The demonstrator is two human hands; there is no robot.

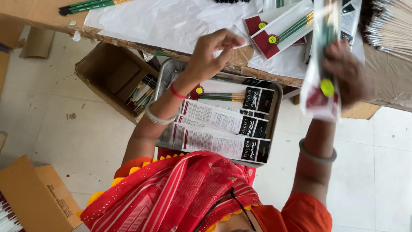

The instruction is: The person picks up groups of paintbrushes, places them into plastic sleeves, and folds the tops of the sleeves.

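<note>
Closest to the lens is the person's red striped garment [180,193], and just beyond it a metal tray [278,92] rests on the lap, which I'll use as the landmark. Inside the tray lie several flat brush packs [219,122] stacked in overlapping rows, some showing printed backs, one showing green-handled brushes. The left hand [210,53] hovers over the tray's far edge with fingers pinched together, though whether anything thin sits between them I cannot tell. To the right of the tray, the right hand [345,71] is raised and clamped around a filled brush pack [322,86] held upright, blurred. Beyond the tray, on the paper-covered table [171,21], more packs [283,30] wait, and loose brushes [390,25] are heaped at the far right. Left of the tray a cardboard box [111,77] holds a few packs. Judging by this, a fair batch is packed, with plenty of loose brushes left.
</note>
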